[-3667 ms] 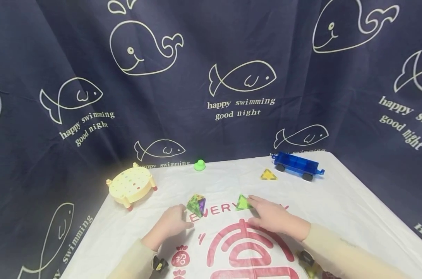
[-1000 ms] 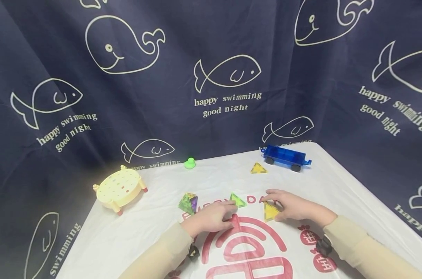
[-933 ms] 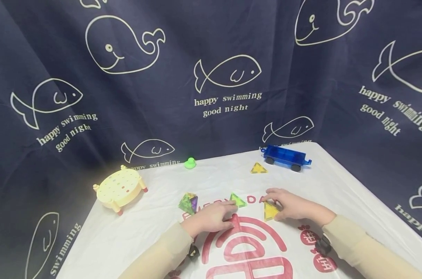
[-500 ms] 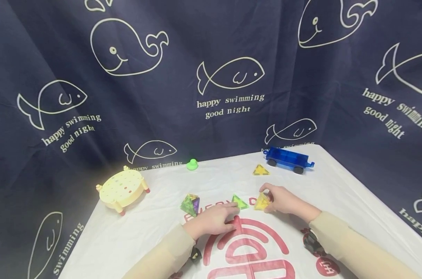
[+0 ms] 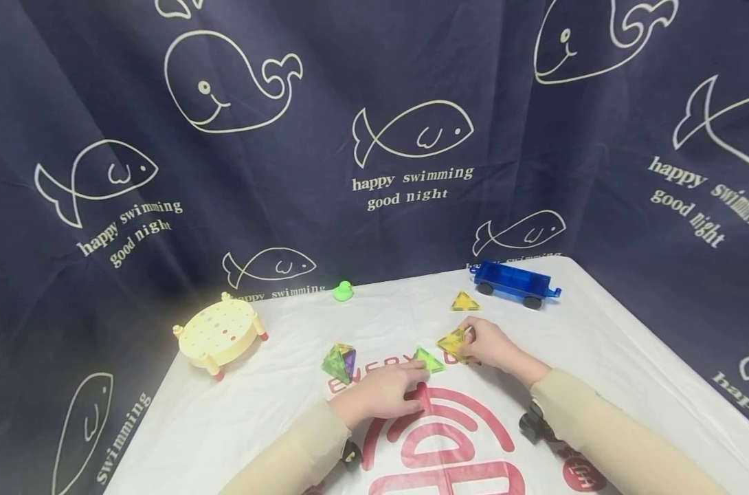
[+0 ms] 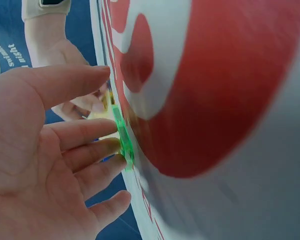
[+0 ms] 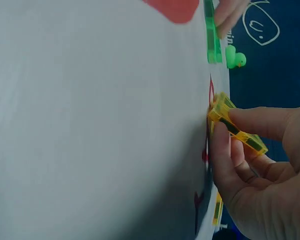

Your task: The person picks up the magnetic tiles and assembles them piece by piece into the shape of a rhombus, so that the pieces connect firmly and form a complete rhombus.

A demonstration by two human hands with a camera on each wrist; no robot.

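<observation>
My left hand [image 5: 383, 390] reaches over the cloth with its fingertips resting at a green triangular magnetic tile [image 5: 431, 360]. In the left wrist view those fingers are extended, their tips against the edge of the green tile [image 6: 124, 137]. My right hand [image 5: 492, 345] pinches a yellow triangular magnetic tile [image 5: 450, 346] between thumb and fingers, just right of the green one. The right wrist view shows this yellow tile [image 7: 247, 137] tilted, one corner close to the cloth. Left of my left hand stands a small pyramid [image 5: 339, 363] of green, purple and yellow tiles.
Another yellow triangular tile [image 5: 464, 302] lies behind my right hand, near a blue wheeled toy wagon [image 5: 514, 283]. A green toy duck [image 5: 343, 291] sits at the back edge. On the left, a round cream pegged toy [image 5: 220, 333] rests on the white cloth [image 5: 189, 426].
My left hand has gone from beside the pyramid to the green tile, which my right hand was touching. The right hand has taken the yellow tile and carried it left, toward the green one.
</observation>
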